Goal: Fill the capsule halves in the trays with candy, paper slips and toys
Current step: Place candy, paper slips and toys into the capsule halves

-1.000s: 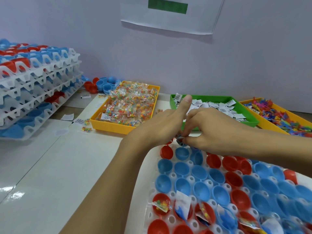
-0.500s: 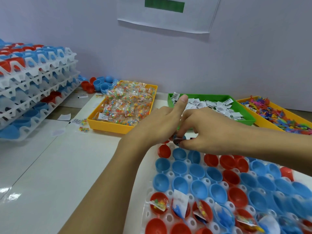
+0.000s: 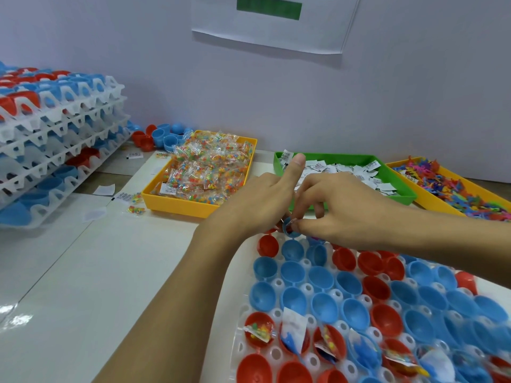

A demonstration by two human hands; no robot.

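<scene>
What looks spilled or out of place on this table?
A few small clear candy packets and white paper slips lie loose on the white table, left of the yellow plastic candy tray rather than inside it.

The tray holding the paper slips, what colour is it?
Green, seen in the head view.

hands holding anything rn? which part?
Both hands, left and right, meet on a blue capsule half at the tray's far edge. Right fingertips pinch its rim; the left's grip is hidden.
</scene>
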